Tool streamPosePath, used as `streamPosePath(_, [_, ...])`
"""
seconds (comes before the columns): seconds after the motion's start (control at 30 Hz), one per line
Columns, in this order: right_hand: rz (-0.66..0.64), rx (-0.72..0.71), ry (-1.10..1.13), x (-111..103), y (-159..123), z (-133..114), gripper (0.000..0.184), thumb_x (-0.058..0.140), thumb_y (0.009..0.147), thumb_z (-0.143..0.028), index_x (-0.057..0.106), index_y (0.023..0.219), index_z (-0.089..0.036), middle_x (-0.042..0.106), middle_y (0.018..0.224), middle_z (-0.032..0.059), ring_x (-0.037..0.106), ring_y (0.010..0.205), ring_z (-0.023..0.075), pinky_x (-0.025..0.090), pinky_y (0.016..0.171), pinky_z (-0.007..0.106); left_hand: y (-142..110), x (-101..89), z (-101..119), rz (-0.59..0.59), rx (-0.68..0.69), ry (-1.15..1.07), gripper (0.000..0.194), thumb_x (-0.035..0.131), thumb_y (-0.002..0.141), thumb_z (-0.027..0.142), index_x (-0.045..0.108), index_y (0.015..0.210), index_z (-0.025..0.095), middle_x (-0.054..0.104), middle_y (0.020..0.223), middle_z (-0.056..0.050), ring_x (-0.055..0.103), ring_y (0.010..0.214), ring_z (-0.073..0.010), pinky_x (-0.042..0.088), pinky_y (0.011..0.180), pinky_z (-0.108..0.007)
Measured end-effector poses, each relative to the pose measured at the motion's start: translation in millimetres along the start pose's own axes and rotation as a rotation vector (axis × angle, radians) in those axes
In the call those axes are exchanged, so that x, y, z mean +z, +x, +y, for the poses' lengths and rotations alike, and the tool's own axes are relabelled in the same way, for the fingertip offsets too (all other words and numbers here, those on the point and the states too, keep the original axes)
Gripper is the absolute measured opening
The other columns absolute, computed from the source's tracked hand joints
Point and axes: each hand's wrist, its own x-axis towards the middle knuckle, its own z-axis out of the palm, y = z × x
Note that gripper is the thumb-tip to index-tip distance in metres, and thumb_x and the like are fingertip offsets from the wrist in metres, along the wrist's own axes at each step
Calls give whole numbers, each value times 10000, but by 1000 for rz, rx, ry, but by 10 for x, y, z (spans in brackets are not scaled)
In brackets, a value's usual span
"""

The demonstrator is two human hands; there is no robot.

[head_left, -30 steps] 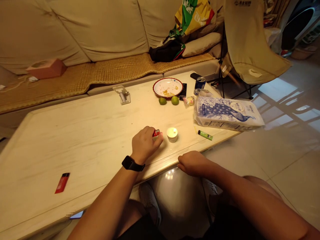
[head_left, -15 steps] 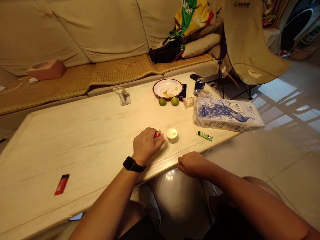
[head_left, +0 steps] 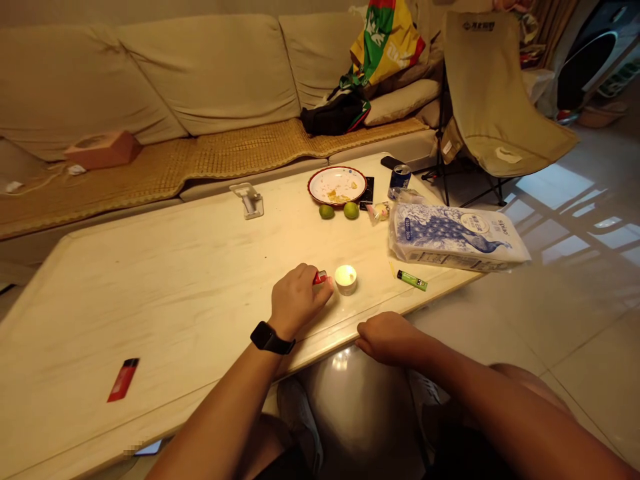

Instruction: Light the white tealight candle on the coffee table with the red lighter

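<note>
My left hand (head_left: 296,300) rests on the pale table (head_left: 165,280), closed around a small red lighter (head_left: 320,277) whose tip pokes out by the fingertips. Just right of it stands a little white candle cup (head_left: 345,279), a finger's width away. My right hand (head_left: 387,339) sits curled at the table's near edge, fingers closed, and I see nothing in it. A black watch is on my left wrist.
A green lighter (head_left: 412,281) and a blue-printed tissue pack (head_left: 455,235) lie at the right end. Farther back are a plate (head_left: 337,185), two limes (head_left: 339,211), a can (head_left: 399,178) and a phone stand (head_left: 249,199). Another red lighter (head_left: 123,379) lies near left. Sofa behind, folding chair (head_left: 493,100) right.
The view has tipped slightly, shifting everything down in frame. Both hands stay where they were, the left still gripping the red lighter beside the candle cup.
</note>
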Motion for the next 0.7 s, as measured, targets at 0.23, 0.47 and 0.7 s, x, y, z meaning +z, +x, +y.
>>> streamPosePath(0.23, [-7, -11, -20, -1, 8, -7, 371, 439, 1016, -393, 719, 1049, -152, 774, 979, 136, 728, 920, 286, 499, 757, 353, -4, 19, 4, 6, -18, 16, 297, 519, 933, 451, 590, 782, 204, 635, 765, -39, 563, 697, -180, 368, 610, -324])
streamPosePath(0.47, [-7, 1, -21, -33, 2, -26, 369, 454, 1014, -401, 721, 1045, -148, 773, 980, 140, 730, 925, 295, 500, 758, 361, 13, 5, 72, -11, -1, 20, 300, 511, 936, 451, 597, 791, 202, 651, 781, -48, 571, 705, -184, 372, 621, -326])
streamPosePath(0.7, [-6, 2, -31, 2, 8, -16, 392, 445, 1023, -423, 710, 1070, -138, 768, 997, 157, 722, 956, 293, 493, 783, 361, 79, 16, 201, -62, 35, 47, 283, 490, 940, 420, 612, 807, 201, 655, 800, -61, 589, 744, -199, 373, 629, -333])
